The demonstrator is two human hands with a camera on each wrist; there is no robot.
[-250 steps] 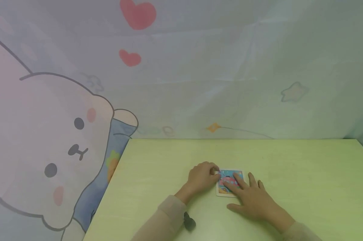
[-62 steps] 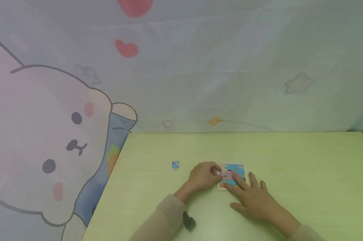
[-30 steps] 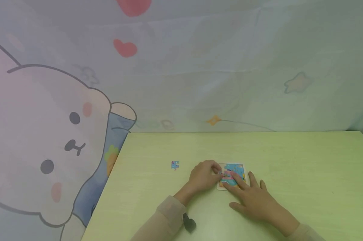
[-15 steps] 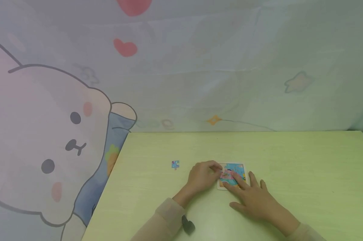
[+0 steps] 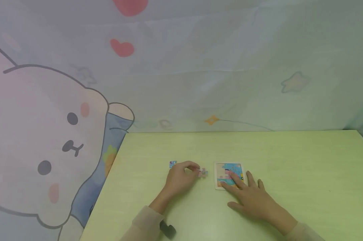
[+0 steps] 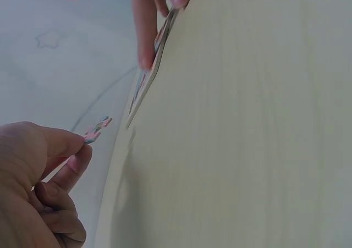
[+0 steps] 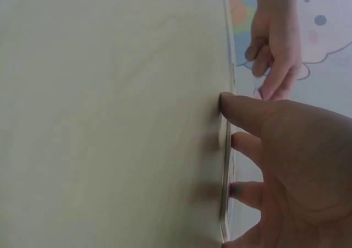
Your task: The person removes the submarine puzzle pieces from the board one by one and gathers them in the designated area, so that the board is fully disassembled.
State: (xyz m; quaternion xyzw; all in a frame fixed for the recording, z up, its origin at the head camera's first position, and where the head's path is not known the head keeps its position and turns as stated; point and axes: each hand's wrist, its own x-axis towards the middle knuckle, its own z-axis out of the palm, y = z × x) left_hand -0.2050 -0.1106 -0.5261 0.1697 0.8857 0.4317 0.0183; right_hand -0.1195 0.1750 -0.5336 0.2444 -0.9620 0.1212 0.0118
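Note:
A small pink puzzle piece (image 5: 203, 172) is pinched between thumb and forefinger of my left hand (image 5: 181, 179), lifted off the table and left of the puzzle board. The left wrist view shows the same puzzle piece (image 6: 98, 130) at the fingertips. My right hand (image 5: 253, 199) lies spread, its fingers touching the square puzzle board (image 5: 216, 184) with its thumb on the table beside it. Blue and pink picture pieces fill part of the board; bare, pale backing shows at its upper left. Another blue puzzle piece (image 5: 173, 164) lies behind the left hand, partly hidden.
The pale yellow-green table (image 5: 305, 167) runs back to a cloth backdrop (image 5: 199, 67) printed with a bear, hearts and a star. A dark object (image 5: 168, 230) hangs by the left sleeve.
A second ago the left hand was at the board's left side; it has moved left, taking the pink puzzle piece out of the board. The right hand has stayed on the board.

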